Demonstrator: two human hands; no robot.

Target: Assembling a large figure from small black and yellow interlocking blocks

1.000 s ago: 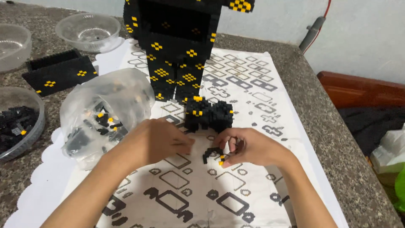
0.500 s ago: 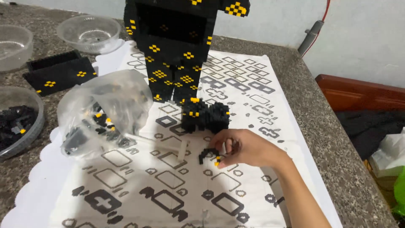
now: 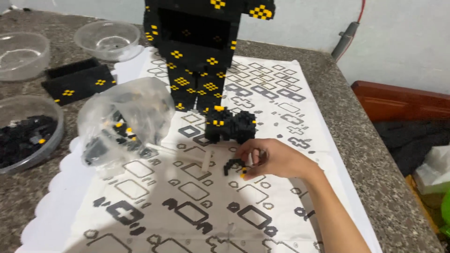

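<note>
My right hand rests on the printed white sheet with its fingers closed on a small black and yellow brick piece. Just beyond the fingers sits a small black brick block with yellow dots. Behind that stands a tall black brick figure with yellow patterns. A clear plastic bag of loose bricks lies to the left on the sheet. A thin white stick-like tool lies beside the small piece. My left hand is out of view.
A clear bowl of black bricks stands at the left edge. Two empty clear bowls sit at the back left, beside a flat black brick plate. The stone counter's edge runs along the right, with a wooden chair beyond.
My left hand has pulled back off the sheet and out of view. My right hand stays with the small piece in its fingers.
</note>
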